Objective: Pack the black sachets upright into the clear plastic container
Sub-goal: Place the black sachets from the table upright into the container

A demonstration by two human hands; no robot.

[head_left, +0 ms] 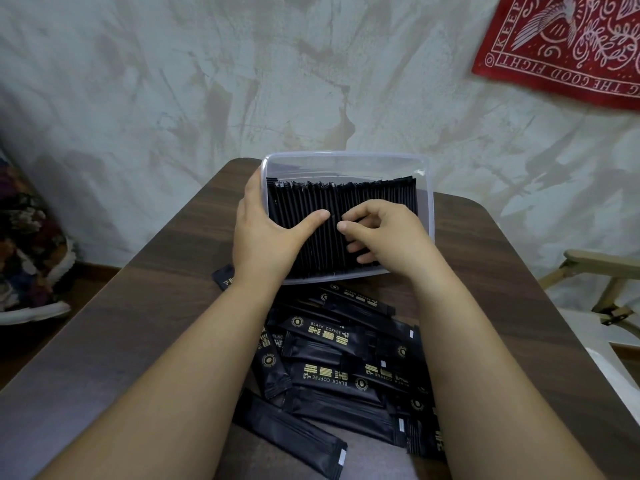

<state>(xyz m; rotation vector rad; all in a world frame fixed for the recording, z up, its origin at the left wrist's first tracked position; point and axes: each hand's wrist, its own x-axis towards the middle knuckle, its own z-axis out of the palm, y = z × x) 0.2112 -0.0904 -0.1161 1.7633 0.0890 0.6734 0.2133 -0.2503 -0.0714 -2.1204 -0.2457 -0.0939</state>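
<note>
A clear plastic container [425, 188] stands at the far end of the dark wood table [145, 306], tipped toward me. A dense row of black sachets [374, 195] stands on edge inside it. My left hand [266, 233] grips the container's left wall, thumb lying across the sachets' edges. My right hand [384, 230] rests on the packed row with curled fingers, fingertips pressing between sachets near the middle. A loose pile of black sachets [332, 362] with gold "BLACK COFFEE" print lies on the table between my forearms.
One stray sachet [223, 277] lies left of my left wrist. A red printed cloth [568, 46] hangs on the wall at upper right. A wooden folding frame [602, 282] stands right of the table; patterned fabric [27, 244] sits on the floor at left.
</note>
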